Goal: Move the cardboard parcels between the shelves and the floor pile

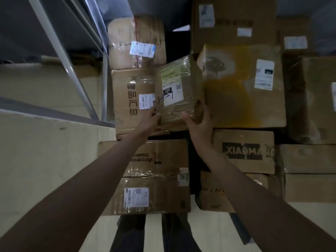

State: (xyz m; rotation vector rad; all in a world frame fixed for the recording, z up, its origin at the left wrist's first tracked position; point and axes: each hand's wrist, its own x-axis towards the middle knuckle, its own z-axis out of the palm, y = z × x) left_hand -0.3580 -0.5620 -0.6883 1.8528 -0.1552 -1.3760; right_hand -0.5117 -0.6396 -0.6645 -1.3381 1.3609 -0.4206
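Observation:
A small taped cardboard parcel (177,91) with a white label marked 220 is held up, tilted, in the middle of the view above the floor pile. My left hand (152,118) grips its lower left corner. My right hand (198,117) grips its lower right corner, thumb on the front and fingers round the side. Behind it stand a parcel with black printed characters (131,100) and a large parcel with a yellow print (243,88).
A grey metal shelf frame (76,73) runs along the left. Stacked parcels fill the pile: one printed XIAOMA (243,151), a labelled low one (149,195), taller ones at the back (234,20) and right (312,99). Pale floor (45,151) lies at left; my legs show below.

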